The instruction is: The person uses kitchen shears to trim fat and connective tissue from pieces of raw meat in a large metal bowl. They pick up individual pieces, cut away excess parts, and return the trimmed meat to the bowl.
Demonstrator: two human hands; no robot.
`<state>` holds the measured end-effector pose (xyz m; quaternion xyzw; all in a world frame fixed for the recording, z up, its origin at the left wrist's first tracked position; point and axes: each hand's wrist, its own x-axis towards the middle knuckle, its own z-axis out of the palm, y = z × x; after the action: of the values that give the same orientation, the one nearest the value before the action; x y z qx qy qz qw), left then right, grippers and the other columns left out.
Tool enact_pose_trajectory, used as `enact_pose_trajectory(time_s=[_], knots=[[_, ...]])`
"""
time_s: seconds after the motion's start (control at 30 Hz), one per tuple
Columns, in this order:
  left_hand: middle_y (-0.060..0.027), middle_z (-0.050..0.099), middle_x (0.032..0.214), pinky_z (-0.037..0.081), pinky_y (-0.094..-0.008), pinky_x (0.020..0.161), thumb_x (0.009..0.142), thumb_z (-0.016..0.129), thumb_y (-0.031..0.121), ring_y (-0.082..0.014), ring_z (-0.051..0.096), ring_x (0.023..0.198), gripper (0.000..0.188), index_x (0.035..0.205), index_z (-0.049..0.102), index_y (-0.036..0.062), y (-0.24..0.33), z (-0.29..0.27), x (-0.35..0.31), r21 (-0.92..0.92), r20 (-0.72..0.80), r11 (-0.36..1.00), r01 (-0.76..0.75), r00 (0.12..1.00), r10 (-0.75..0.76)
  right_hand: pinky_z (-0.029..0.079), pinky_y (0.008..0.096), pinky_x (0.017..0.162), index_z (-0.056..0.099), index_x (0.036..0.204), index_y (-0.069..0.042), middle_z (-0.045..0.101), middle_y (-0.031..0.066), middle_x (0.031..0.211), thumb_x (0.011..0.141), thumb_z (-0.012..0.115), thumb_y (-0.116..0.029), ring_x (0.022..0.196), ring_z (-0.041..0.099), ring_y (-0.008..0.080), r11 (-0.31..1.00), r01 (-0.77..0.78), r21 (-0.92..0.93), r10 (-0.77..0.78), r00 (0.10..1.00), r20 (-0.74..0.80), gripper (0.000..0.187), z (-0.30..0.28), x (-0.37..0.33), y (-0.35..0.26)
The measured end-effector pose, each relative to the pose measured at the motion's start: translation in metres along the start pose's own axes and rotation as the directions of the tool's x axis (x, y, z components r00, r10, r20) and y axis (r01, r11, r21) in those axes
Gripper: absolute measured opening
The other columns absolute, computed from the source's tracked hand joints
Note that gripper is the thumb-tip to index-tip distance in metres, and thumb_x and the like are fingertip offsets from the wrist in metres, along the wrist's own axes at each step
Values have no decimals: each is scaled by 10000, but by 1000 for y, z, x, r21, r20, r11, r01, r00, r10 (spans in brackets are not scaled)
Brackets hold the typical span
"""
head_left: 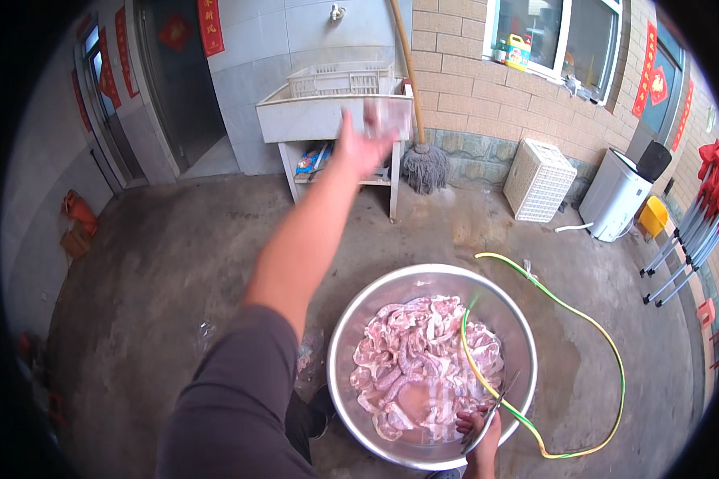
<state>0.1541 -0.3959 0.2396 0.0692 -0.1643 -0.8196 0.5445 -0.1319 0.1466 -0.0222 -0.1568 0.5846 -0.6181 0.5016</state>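
My left arm reaches forward, with my left hand [365, 152] stretched out in front of the sink. The fingers are smeared by motion, but the thumb stands well apart and the hand looks open. A pinkish blur by its fingertips cannot be made out. Low in the view, my right hand [481, 435] grips metal scissors [501, 398] at the near right rim of a wide metal basin [339, 375]. Inside the basin, many pieces of pink raw meat [415, 359] lie in cloudy water. A yellow-green hose [471, 351] hangs over the rim into it.
A white plastic crate [339, 81] sits in the sink [295, 120] ahead, beside a mop [425, 168]. Another crate [539, 182] and a white appliance [615, 195] stand along the wall. At far right is a folded frame with red cloth [715, 172]. The hose loops across the concrete floor.
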Motion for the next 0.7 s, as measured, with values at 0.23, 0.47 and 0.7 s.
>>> enact_pose_trajectory(time_s=[0.23,0.47,0.7], knots=[[-200,641,1062,544,-468,722,943,600,562,-322,642,863,608,1266,540,51,-49,-85,43,966,-254,139,220,914,318,568,311,556,468,1161,-19,705,229,849,928,605,-93,613,681,226,1000,-11,-20,11,1000,0,281,15,2,-23],[-148,744,883,546,-426,756,910,635,359,-300,704,800,324,869,744,57,-263,-292,-122,897,-212,-422,129,965,-154,543,305,569,477,1186,-33,708,204,852,894,639,-110,635,678,227,995,93,-19,-95,987,-128,343,-14,-1,-37],[-182,721,875,538,-493,790,896,564,222,-349,707,877,244,921,731,45,-366,-445,-333,786,-430,-601,147,829,-359,535,306,685,473,1297,20,708,208,918,940,655,-165,743,674,211,1000,-6,5,7,987,-163,441,-37,-19,-36]])
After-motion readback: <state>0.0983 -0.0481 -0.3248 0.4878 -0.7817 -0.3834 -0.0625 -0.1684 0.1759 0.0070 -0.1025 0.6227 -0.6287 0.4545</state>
